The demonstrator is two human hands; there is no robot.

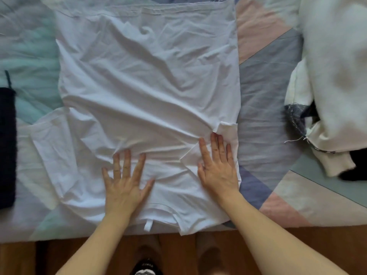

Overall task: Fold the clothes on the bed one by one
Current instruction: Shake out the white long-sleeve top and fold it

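A white T-shirt (147, 92) lies spread on the bed (266, 92), its collar and label at the near edge and its hem at the far side. The shirt's right sleeve is folded inward over the body; the left sleeve (51, 143) still lies out flat. My left hand (125, 181) presses flat on the shirt near the collar, fingers spread. My right hand (218, 167) rests flat with straight fingers on the folded-in right sleeve. Neither hand grips any cloth.
A heap of cream and white clothes (333, 80) with a frayed denim piece and something black lies at the right. A dark navy folded garment (7, 147) sits at the left edge. The wooden floor (178, 251) and my feet show below the bed.
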